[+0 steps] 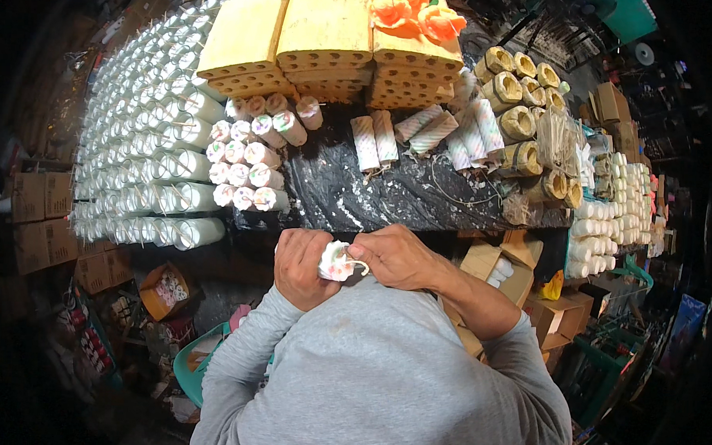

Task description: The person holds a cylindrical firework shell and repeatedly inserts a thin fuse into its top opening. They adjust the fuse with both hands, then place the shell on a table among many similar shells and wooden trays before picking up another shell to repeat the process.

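Note:
Just off the table's near edge, my left hand (298,269) is wrapped round a white candle (335,261) with pink and green spots, its top end facing up. My right hand (394,257) is closed at the candle's rim, thumb and fingers pressed together; what they grip, if anything, is hidden. A pale curled wick (361,265) sticks out beside the candle, below the right fingers. On the table, a stack of similar colour-spotted candles (236,173) lies to the left. Several striped candles (365,143) with wicks lie farther back to the right.
Black plastic sheeting (326,186) with white crumbs covers the table. Rows of white candles in clear cups (154,164) stand left. Yellow perforated blocks (325,25) bear orange flowers (414,13). Hollow yellowish moulds (518,123) are stacked right. Cardboard boxes (519,277) stand below.

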Tool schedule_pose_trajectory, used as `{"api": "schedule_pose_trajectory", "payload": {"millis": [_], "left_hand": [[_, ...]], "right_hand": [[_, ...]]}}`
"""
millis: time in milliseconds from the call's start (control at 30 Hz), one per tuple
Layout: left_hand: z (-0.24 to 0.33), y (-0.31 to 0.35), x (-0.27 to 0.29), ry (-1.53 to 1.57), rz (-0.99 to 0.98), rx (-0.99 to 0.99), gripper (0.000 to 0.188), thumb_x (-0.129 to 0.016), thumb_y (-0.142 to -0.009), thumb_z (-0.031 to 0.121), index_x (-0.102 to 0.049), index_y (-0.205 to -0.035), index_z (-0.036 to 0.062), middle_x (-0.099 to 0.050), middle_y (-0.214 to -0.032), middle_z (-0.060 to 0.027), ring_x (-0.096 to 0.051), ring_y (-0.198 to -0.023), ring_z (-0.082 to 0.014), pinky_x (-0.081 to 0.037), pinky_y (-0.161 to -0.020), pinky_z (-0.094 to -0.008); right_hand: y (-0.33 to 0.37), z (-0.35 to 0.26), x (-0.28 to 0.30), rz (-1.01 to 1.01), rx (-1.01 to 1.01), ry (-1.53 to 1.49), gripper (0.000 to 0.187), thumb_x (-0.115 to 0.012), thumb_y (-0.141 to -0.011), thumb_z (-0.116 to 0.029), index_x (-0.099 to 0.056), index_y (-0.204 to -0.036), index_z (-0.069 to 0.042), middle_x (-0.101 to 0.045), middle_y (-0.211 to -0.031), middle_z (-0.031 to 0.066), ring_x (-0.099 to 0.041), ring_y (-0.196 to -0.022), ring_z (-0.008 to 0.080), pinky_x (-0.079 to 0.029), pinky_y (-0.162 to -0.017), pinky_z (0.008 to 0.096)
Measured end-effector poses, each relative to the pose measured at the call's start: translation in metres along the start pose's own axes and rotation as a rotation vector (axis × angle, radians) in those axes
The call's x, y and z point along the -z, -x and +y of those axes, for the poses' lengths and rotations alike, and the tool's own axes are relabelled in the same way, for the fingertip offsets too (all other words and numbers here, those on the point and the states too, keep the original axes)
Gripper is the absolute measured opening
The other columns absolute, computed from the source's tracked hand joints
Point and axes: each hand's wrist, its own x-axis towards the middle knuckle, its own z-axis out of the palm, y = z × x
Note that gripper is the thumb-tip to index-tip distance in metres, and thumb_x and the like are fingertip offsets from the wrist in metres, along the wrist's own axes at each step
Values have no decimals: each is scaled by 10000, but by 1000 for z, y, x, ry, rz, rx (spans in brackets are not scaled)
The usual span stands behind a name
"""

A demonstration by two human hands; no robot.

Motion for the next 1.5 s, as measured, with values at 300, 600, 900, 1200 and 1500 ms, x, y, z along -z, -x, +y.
{"api": "schedule_pose_trajectory", "payload": {"millis": [300,600,900,1200,1500], "left_hand": [[2,-1,-6,-141,84,-29,513,-908,-682,145,-660,-1102,-15,-687,-1009,-164,-684,-923,-360,-503,-843,-498],[0,4,-3,43,-86,89,519,-883,-642,103,-667,-1102,-2,-690,-976,-165,-677,-898,-381,-500,-833,-486],[1,1,-9,-65,11,74,507,-864,-675,99,-647,-1119,-11,-683,-981,-151,-649,-882,-365,-474,-820,-492],[1,-3,-3,-319,-218,262,521,-875,-727,154,-663,-1178,1,-698,-1032,-144,-649,-950,-347,-467,-844,-466],[-1,-2,-5,-315,-226,244,524,-854,-714,142,-658,-1182,10,-697,-1024,-145,-654,-936,-349,-464,-823,-465]], "right_hand": [[-2,-6,-5,-3,-59,-2,235,-632,-1081,-185,-670,-921,-17,-659,-753,235,-677,-720,471,-506,-640,540],[0,-2,-1,-61,27,97,228,-645,-1085,-198,-663,-938,-24,-663,-765,214,-665,-692,457,-512,-615,512],[-4,8,-10,-48,-132,-73,314,-627,-1097,-254,-690,-944,13,-675,-785,277,-679,-730,473,-516,-665,528],[-6,17,-8,84,-322,-81,469,-826,-989,-442,-759,-1064,17,-693,-729,104,-613,-645,177,-511,-639,385],[-12,19,-23,170,12,-16,320,-821,-877,-101,-756,-1177,-12,-763,-1002,124,-727,-777,292,-581,-722,405]]}}
